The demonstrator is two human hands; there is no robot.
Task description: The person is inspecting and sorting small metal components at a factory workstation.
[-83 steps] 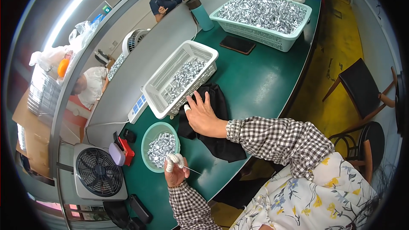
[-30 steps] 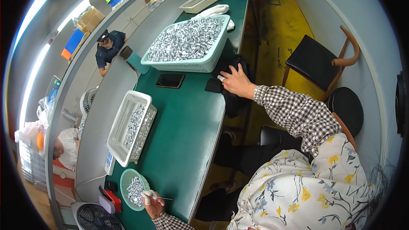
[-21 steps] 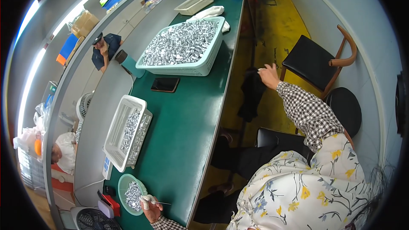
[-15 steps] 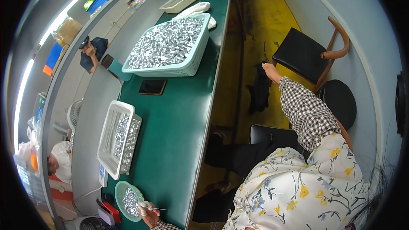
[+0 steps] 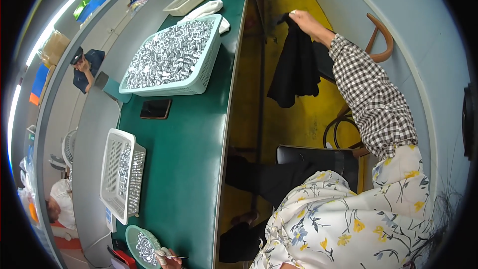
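My right hand (image 5: 307, 24) is stretched out over the floor beside the table, closed on the top of a black cloth (image 5: 296, 67). The cloth hangs down in loose folds. At the near end of the table my left hand (image 5: 170, 259) is closed on a thin metal tool (image 5: 180, 257), whose exact kind I cannot make out. White wrapping covers some of its fingers. That hand is at the rim of a light green bowl (image 5: 130, 236) with small silvery metal parts (image 5: 145, 248) in it.
On the green table (image 5: 184, 154) stand a white basket (image 5: 135, 189), a large pale basket (image 5: 211, 77) heaped with metal parts, and a phone (image 5: 156, 109). A wooden-armed chair (image 5: 381, 45) and a black seat (image 5: 318, 157) are to the right. Other people sit beyond the partition.
My right hand has lifted the black cloth upward from beside the chair, and it now hangs spread out. My left hand stays by the bowl with the thin tool. The whole view has shifted slightly.
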